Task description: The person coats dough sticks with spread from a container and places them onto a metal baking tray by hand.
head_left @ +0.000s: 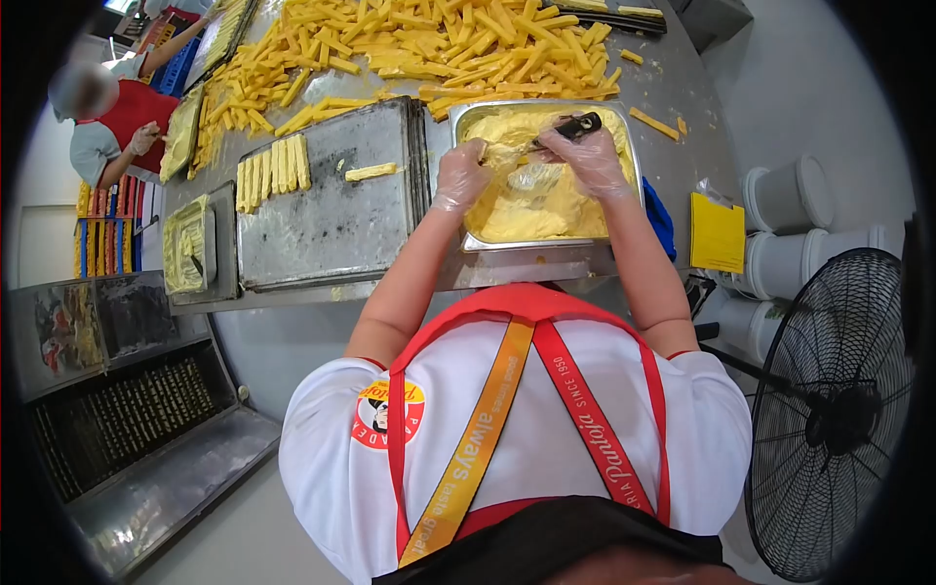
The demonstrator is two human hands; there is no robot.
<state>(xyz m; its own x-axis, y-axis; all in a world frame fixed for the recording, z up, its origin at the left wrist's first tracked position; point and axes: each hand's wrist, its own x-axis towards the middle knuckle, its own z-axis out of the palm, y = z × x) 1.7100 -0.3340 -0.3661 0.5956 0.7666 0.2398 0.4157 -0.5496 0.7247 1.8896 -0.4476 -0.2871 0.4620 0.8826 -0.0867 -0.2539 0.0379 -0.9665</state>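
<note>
Straps [476, 434], one orange and one red, both printed with lettering, lay over my white short-sleeved shirt [331, 439]. Just beyond stood the deep, rectangular steel pan [526, 245] of soft, pale-yellow paste [531, 219], on the grey metal desk [682, 102]. My left hand [462, 175], in a clear plastic glove, was at the pan's left rim, its fingers bent together; I could not tell what, if anything, they pinched. My right hand [588, 168], gloved alike, had its fingers closed around a black-handled tool [579, 124] over the far side of the paste. Greasy plastic could have let that handle slip, and a hard sideways stroke could have pushed paste over the rim.

Left of the pan, the flat grey metal tray [327, 224] bore a row of pale, coated sticks [273, 174], with one lone coated stick [371, 172] well apart; a stray left forearm might have smeared it. Farther off, bright-yellow bare sticks [487, 44] lay in a wide heap, loosely enough that a knock could have sent some sliding. At the far left stood a co-worker in a red apron [135, 115].
</note>
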